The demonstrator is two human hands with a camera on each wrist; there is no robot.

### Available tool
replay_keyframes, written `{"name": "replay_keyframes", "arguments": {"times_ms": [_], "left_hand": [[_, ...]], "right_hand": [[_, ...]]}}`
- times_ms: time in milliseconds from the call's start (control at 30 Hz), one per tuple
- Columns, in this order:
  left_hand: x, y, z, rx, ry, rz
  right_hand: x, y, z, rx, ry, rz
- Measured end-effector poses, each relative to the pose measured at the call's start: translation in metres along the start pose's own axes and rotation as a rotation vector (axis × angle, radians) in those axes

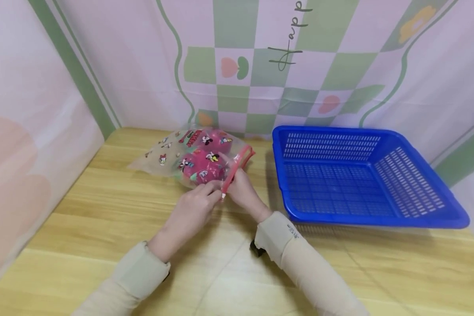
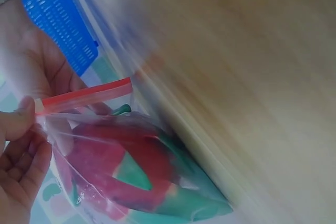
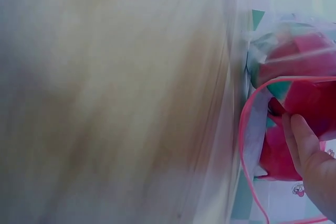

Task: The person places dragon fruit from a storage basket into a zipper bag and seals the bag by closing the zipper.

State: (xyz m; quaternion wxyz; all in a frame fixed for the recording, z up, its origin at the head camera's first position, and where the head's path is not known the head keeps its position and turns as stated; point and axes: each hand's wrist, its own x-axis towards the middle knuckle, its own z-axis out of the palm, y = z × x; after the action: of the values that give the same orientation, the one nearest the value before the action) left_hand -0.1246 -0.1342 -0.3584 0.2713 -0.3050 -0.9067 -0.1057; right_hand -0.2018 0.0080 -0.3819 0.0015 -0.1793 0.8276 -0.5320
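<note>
A clear zip bag (image 1: 162, 151) with cartoon prints and a red zip edge (image 1: 241, 160) lies on the table, its mouth facing right. Several pink-red pieces with green pointed tips, which look like toy dragon fruits (image 3: 317, 100), fill it. With thumb and fingers, my left hand (image 1: 193, 206) pinches the near corner of the mouth, by the zip's end. My right hand (image 1: 242, 191) reaches in through the opening. In the right wrist view its extended fingers (image 3: 304, 140) are at a dragon fruit. The bag's film partly blurs the contents.
A blue plastic basket (image 1: 422, 175) with slotted walls stands right of the bag; no contents show in it. A patterned cloth (image 1: 272, 101) hangs behind the wooden table (image 1: 102, 197), and another stretch of cloth lines the left side.
</note>
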Motion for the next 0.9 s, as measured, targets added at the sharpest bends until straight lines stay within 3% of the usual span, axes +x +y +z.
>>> {"name": "replay_keyframes", "arguments": {"times_ms": [300,600,900], "left_hand": [[0.006,0.002,0.003,-0.05,-0.018,-0.046],[0.004,0.006,0.005,-0.038,-0.025,-0.074],[0.001,0.007,0.003,-0.062,-0.049,-0.068]], "right_hand": [[-0.004,0.002,-0.012,0.022,-0.043,0.165],[-0.005,0.007,-0.013,0.053,-0.076,0.149],[-0.001,0.01,-0.014,0.179,-0.157,0.183]]}}
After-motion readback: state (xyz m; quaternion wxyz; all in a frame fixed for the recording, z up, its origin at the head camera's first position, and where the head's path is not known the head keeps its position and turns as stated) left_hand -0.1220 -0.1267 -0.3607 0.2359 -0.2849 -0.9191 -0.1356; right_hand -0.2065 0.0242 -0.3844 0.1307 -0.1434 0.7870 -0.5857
